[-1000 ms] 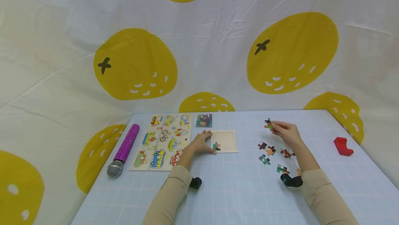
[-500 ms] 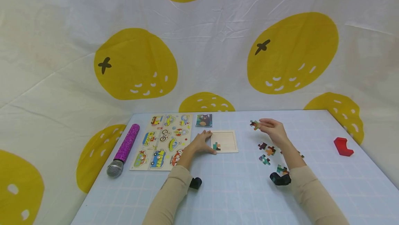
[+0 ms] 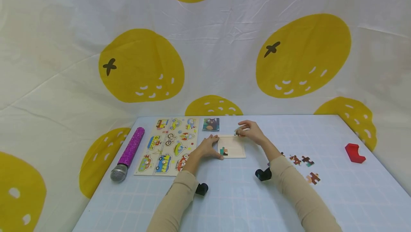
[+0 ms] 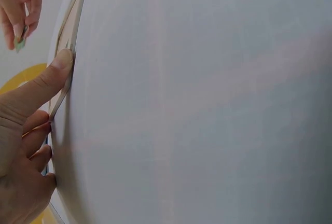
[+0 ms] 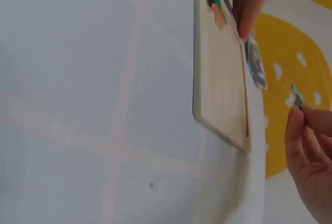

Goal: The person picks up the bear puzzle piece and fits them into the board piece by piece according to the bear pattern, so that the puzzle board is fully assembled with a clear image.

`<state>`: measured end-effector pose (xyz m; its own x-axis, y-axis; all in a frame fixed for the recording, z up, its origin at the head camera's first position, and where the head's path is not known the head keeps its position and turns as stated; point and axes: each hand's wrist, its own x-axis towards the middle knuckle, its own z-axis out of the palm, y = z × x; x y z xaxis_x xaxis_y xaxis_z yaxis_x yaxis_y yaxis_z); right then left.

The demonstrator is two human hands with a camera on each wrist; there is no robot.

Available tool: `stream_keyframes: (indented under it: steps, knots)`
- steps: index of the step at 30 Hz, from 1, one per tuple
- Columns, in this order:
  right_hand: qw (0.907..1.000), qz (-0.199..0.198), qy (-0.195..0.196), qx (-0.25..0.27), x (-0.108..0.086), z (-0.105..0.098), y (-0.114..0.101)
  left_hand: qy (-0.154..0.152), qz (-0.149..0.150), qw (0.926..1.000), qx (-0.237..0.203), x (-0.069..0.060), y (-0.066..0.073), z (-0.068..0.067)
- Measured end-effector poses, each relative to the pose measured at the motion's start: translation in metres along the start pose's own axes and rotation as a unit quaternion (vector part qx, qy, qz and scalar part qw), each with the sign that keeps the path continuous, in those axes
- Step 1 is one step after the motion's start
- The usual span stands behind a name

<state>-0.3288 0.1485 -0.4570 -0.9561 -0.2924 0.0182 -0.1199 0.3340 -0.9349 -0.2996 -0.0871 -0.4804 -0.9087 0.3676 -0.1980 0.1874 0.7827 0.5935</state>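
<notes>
Pinches a small jigsaw piece [image 3: 237, 132] with the right grip [image 3: 252, 132], thumb and fingertips together on it. Holds that piece raised by the far edge of a pale wooden tray [image 3: 235, 147], toward its right half, and apart from it as seen from both wrists. Shows only a narrow bit of the piece past the fingertips, green on one part, too small to read further.

Holds the left side of the tray with the left grip [image 3: 207, 148], fingers at the far left corner and thumb along the near edge, spread across that side. Has one teal, black and orange piece [image 3: 223, 151] lying inside the tray, in its near left corner.

Has loose pieces [image 3: 295, 159] scattered on the desk [image 3: 234, 203] to the right, partly hidden behind the right sleeve [image 3: 298, 192]. Has a picture card [image 3: 211, 124] just beyond the tray, a board of colourful vehicles [image 3: 165, 147] to the left, and a glittery purple microphone [image 3: 128, 157] farther left, beside the board. Has a red block [image 3: 355, 153] well apart at the far right. Wears a black device [image 3: 263, 174] at the right wrist.
</notes>
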Motion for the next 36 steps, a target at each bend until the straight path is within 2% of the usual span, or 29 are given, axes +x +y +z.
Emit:
stream_keyframes:
  steps: [6, 10, 15, 17, 19, 23, 24, 26, 30, 32, 36]
  knots:
    - [0.9968, -0.014, 0.003, -0.079, 0.019, 0.026, -0.002, 0.001, -0.009, 0.9999, -0.006, -0.001, 0.0, 0.001]
    - [0.9941, -0.018, -0.006, -0.107, 0.027, 0.04, -0.002, 0.004, -0.009, 0.9999, -0.007, -0.001, 0.0, 0.002]
    - [0.9852, -0.015, -0.026, -0.169, 0.032, 0.054, -0.001, 0.007, -0.014, 0.9998, -0.014, -0.001, 0.001, 0.002]
    - [0.9798, -0.027, -0.034, -0.195, 0.032, 0.059, -0.003, 0.008, -0.018, 0.9996, -0.019, -0.001, 0.001, 0.002]
    - [0.9706, -0.049, -0.047, -0.231, 0.032, 0.061, -0.006, 0.009, -0.018, 0.9996, -0.021, -0.001, 0.001, 0.002]
    - [0.9419, -0.106, -0.096, -0.304, 0.029, 0.064, -0.012, 0.01, -0.012, 0.9996, -0.024, -0.002, 0.0, 0.001]
    - [0.9335, -0.113, -0.105, -0.324, 0.028, 0.064, -0.013, 0.01, -0.011, 0.9996, -0.024, -0.002, 0.0, 0.001]
    - [0.9236, -0.121, -0.12, -0.343, 0.028, 0.064, -0.015, 0.01, -0.008, 0.9996, -0.025, -0.002, 0.0, 0.0]
    - [0.9187, -0.121, -0.115, -0.358, 0.025, 0.062, -0.015, 0.007, -0.007, 0.9998, -0.016, -0.002, 0.001, -0.001]
    - [0.9219, -0.12, -0.112, -0.351, 0.023, 0.061, -0.014, 0.006, -0.008, 0.9999, -0.012, -0.002, 0.002, -0.001]
    - [0.9303, -0.096, -0.115, -0.335, 0.02, 0.062, -0.011, 0.004, -0.009, 0.9999, -0.01, -0.002, 0.002, 0.0]
